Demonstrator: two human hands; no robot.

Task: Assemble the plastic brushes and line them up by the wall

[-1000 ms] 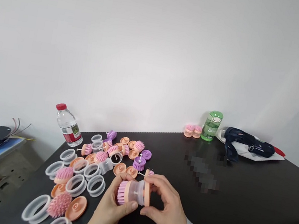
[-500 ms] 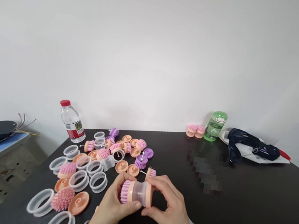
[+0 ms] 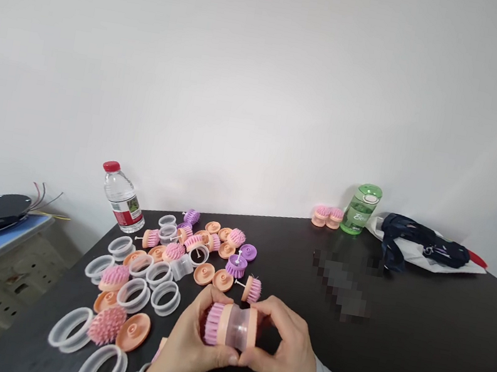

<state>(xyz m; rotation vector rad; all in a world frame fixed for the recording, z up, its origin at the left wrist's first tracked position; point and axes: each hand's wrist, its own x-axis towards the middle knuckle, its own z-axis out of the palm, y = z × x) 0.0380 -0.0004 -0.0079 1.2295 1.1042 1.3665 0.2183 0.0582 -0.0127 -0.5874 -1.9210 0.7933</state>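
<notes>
My left hand (image 3: 188,344) clamps the brush (image 3: 238,327) by its bristles (image 3: 213,323), right hand (image 3: 290,353) its peach cap (image 3: 252,329); sideways between both, probably to keep parts aligned. Clear rings (image 3: 155,306) left of my hands.

the held brush (image 3: 238,327) looks smooth plastic with rough bristles (image 3: 213,323), the tabletop (image 3: 404,339) smooth and matt.

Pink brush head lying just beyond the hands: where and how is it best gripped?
Pinch the peach collar of the pink brush head, probably from above, thumb and finger on its near and far edges. It lies on its side, white stem jutting left and bristles facing right, leaving the collar exposed between.
</notes>
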